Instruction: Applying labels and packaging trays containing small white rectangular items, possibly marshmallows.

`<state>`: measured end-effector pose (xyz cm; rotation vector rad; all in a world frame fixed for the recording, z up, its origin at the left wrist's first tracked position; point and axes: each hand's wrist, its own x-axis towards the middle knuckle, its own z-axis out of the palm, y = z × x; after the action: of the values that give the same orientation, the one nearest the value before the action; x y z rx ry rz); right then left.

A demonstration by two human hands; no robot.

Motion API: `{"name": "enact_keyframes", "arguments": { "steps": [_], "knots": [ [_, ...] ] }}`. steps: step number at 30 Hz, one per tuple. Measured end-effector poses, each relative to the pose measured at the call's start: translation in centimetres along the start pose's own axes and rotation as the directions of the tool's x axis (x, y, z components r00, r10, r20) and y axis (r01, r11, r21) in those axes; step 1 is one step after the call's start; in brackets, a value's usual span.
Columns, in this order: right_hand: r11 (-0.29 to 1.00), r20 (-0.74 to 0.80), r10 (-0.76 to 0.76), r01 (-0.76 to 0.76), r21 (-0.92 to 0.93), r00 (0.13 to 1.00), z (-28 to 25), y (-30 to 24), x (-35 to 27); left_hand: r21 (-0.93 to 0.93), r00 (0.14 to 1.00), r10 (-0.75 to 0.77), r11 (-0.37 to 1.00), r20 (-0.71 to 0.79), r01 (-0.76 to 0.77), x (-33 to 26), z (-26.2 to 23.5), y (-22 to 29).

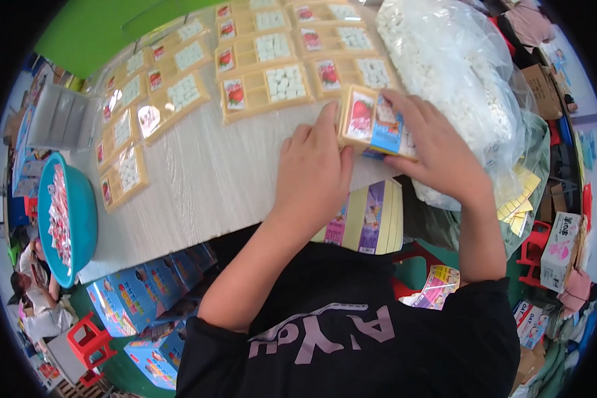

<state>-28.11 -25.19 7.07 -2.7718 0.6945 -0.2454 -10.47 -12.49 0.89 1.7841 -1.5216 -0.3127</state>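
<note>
Both my hands hold one tan plastic tray [343, 126] above the table's near right edge. A sachet with a strawberry picture [361, 117] lies in its left compartment, and a blue printed card sleeve [386, 129] wraps round its middle. My left hand [312, 166] grips the left end between thumb and fingers. Over the right end and the sleeve, my right hand [438, 149] is closed, hiding most of that end; a few white pieces show beneath it. Behind stands a similar filled tray [343, 74], with no sleeve on it.
Rows of filled trays [265, 93] cover the far part of the table [192, 179]. A large clear bag of white pieces [444, 66] sits at right. At left stands a teal basin [79, 225] of sachets. Yellow-backed printed card sheets [371, 219] lie below the near edge.
</note>
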Motion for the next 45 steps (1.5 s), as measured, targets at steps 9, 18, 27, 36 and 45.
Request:
{"name": "enact_keyframes", "arguments": {
  "steps": [9, 18, 27, 36, 45],
  "knots": [
    [0.996, -0.009, -0.09, 0.09, 0.007, 0.996, -0.7, 0.3, -0.1, -0.075, 0.999, -0.001, 0.997, -0.036, -0.002, -0.4, -0.2, -0.3],
    [0.997, -0.212, -0.081, 0.079, -0.018, 0.974, -1.3, 1.7, -1.4, -0.085, 0.999, -0.038, 0.996, -0.01, 0.037, -0.7, 0.1, -0.1],
    [0.831, -0.391, 0.406, -0.511, -0.218, 0.826, -3.4, 11.4, -12.3, -0.147, 0.992, -0.126, 0.981, 0.008, 0.126, -1.0, 0.4, 0.1],
    [0.547, -0.097, 0.796, -0.779, -0.308, 0.597, -1.0, 17.8, -19.2, -0.147, 0.996, -0.087, 0.986, -0.021, 0.083, -1.1, 0.9, -0.7],
    [0.585, -0.713, 0.399, -0.759, -0.286, 0.577, -9.2, 16.8, -18.0, -0.197, 0.991, -0.135, 0.972, -0.014, 0.129, -1.0, 0.7, -0.3]
  ]
}}
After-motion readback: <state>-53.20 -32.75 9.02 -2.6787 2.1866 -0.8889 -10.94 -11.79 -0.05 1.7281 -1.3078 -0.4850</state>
